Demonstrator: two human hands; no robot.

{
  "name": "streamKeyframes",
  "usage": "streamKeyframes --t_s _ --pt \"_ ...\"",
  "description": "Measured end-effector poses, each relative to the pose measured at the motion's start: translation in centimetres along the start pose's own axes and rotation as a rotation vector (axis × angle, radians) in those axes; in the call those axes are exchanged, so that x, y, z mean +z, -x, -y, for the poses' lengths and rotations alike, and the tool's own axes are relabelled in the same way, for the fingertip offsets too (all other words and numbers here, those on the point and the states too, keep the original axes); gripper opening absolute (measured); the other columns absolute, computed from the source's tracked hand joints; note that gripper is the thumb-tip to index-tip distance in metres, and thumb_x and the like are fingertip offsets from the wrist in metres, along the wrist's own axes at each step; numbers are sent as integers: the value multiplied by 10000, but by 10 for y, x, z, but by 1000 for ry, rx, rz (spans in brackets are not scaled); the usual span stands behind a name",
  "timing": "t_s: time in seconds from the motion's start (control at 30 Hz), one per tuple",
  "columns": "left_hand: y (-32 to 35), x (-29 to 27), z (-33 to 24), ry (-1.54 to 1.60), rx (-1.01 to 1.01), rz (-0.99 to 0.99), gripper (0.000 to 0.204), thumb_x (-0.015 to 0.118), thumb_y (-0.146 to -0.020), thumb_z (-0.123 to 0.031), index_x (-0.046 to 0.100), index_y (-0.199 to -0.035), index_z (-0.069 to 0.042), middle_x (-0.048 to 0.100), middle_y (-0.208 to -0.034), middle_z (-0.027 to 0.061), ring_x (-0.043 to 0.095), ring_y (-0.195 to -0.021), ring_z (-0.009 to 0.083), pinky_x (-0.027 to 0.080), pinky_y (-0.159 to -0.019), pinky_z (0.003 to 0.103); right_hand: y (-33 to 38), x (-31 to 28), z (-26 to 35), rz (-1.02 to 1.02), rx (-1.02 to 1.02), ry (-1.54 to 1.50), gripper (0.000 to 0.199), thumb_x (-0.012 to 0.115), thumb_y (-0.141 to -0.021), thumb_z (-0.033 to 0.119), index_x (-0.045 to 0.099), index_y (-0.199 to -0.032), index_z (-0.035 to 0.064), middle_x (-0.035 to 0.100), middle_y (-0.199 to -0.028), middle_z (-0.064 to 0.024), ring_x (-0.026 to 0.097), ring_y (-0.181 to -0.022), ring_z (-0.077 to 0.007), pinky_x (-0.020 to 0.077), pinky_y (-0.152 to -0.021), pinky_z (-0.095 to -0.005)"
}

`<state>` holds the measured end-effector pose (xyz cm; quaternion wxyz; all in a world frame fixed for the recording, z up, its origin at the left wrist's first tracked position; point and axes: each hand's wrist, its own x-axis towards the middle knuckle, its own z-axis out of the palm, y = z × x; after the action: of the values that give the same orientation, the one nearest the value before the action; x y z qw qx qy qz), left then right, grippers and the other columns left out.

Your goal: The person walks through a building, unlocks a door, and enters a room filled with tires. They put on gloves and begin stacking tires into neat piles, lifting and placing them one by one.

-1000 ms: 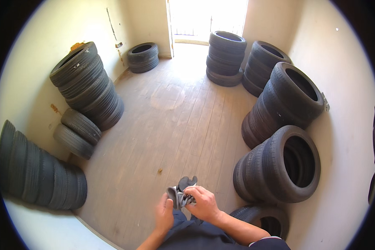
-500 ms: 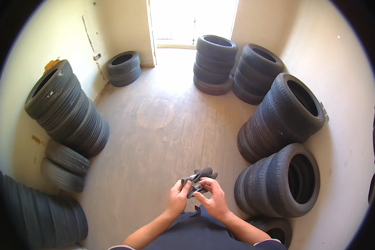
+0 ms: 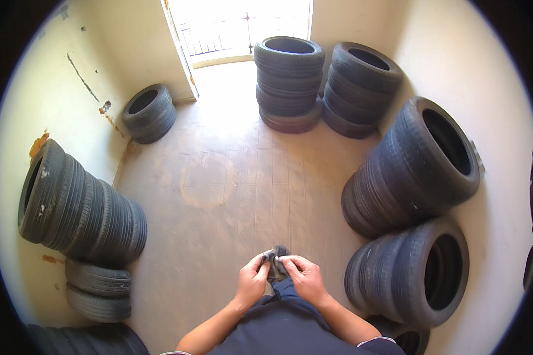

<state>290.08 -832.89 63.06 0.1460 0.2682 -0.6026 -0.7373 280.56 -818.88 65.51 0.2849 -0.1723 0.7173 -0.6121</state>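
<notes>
Grey-black gloves [image 3: 275, 270] — in the grip of left hand [image 3: 252, 280] and right hand [image 3: 307, 280] — amid tire stacks [image 3: 289, 86].

- A bunched dark glove [image 3: 274, 271], possibly a pair, is pinched by the left hand [image 3: 253, 284] and the right hand [image 3: 306, 281].
- A tyre stack [image 3: 92, 204] is set beside the left wall [image 3: 41, 83].
- More tyres [image 3: 397, 168] are piled along the right wall [image 3: 503, 183].
- Beyond the bright doorway [image 3: 225, 18], a dark railing [image 3: 248, 34] is seen.

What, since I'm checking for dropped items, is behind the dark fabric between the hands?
Floor shows beyond the dark fabric. What lies directly behind it cannot be seen: the fabric, left hand and right hand cover it.
</notes>
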Motion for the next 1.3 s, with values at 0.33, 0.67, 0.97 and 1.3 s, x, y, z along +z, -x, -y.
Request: streamKeyframes --t_s 0.33,0.67,0.97,1.3 --pt "-202 19 -75 -275 206 -192 184 616 -1041 -92 725 -1158 -1 719 -987 132 695 -891 214 537 -799 329 -231 -25 57 221 69 -284 119 723 -1011 123 662 -1016 21 702 -903 -3 647 -835 -59 553 -756 -255" --pt "-394 20 -126 -316 275 -107 174 625 -1032 -77 731 -1147 0 706 -960 156 682 -830 286 541 -763 359 -411 -31 90 -181 46 -428 147 621 -1089 212 601 -1082 67 651 -912 -4 584 -774 -62 486 -685 -235" --pt "-567 9 -176 -84 152 150 261 700 -1016 -163 686 -1212 9 736 -1024 131 699 -841 183 572 -763 319 -563 -18 134 -105 43 -485 287 723 -1033 254 596 -1168 35 677 -1042 -34 633 -896 -82 534 -789 -250" --pt "-711 7 -163 135 -114 125 218 581 -1000 -48 660 -1191 21 712 -1019 55 644 -904 93 544 -794 272 -707 -26 135 -92 136 -327 132 734 -1003 92 609 -1032 61 674 -930 19 609 -822 -36 519 -731 -217"
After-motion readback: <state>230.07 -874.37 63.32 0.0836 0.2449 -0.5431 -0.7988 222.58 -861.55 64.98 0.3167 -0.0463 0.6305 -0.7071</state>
